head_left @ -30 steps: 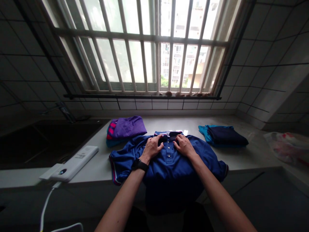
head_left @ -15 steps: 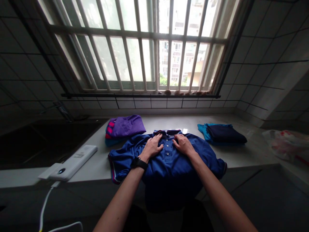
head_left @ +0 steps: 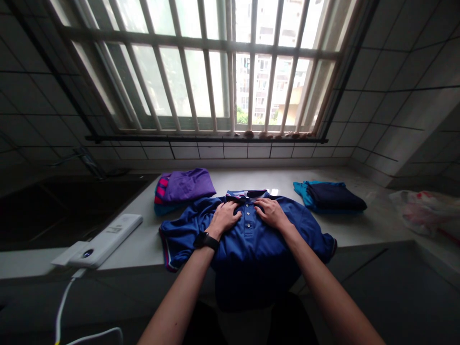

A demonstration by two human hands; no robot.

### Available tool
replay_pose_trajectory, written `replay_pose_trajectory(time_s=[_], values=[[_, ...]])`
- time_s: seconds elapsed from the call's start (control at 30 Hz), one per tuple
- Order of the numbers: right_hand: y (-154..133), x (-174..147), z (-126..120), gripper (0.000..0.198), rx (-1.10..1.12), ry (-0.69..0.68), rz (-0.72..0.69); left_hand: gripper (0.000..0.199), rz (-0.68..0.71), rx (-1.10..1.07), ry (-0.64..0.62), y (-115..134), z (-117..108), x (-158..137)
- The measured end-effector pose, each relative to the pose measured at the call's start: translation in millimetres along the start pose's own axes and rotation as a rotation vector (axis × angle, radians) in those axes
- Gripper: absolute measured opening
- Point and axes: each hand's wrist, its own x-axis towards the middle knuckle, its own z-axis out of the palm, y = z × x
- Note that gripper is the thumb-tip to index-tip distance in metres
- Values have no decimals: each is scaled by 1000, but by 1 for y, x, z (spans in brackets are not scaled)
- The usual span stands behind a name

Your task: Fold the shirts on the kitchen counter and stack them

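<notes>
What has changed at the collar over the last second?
The left hand has flattened onto the blue polo shirt; the collar opening looks flatter. Whether any fabric was released is unclear. The right hand has barely shifted. The shirt, purple-topped folded pile, navy-topped folded pile and white power bank stayed put.

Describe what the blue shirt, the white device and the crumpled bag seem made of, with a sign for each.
Blue shirt: soft cloth, perhaps a synthetic knit, judging by its loose folds and slight sheen.
White device: probably hard, smooth plastic, from its even surface and rounded edges.
Crumpled bag: likely thin plastic film, being wrinkled and partly see-through.
</notes>
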Motion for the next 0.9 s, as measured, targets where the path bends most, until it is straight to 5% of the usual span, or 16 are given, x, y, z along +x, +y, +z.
replay_pose_trajectory(time_s=[0.13,0.23,0.33,0.47,0.57,0.67,0.73,0.9], values=[[-7,8,-2,54,-68,-138,164,45,-62,54,42,1,2,1],[-12,12,-15,53,-103,-188,139,45,-80,74,40,0,3,2],[2,-2,-40,49,-59,-69,167,45,-82,65,29,-1,4,3],[52,-53,-81,38,-100,89,563,45,-86,30,29,-2,4,5],[89,-92,-102,26,-72,-167,725,45,-92,8,32,0,4,7],[104,-108,-110,25,48,-325,633,44,-93,0,34,0,3,8],[106,-108,-110,29,67,-268,581,45,-89,-3,37,-1,3,8],[108,-95,-108,22,89,175,732,44,-80,-5,40,-2,3,8]])
